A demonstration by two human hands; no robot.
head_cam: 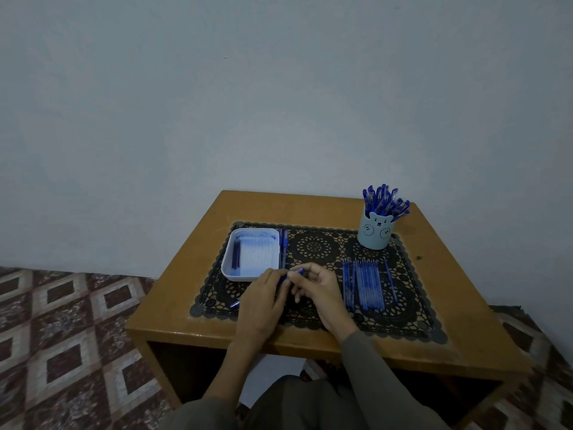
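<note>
Gripping one blue pen [293, 273] between left hand [263, 301] and right hand [319, 290], fingers curled round it, just near of the white tray [228, 265].

On the mat [316, 246], tray [225, 259] lies left, pen row [366, 283] right, cup [373, 232] behind it.

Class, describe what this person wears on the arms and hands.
Both arms wear dull grey-green long sleeves. The right sleeve reaches the wrist; the left sleeve ends near the elbow. The left hand and right hand are bare: no gloves, rings or watch visible.
</note>
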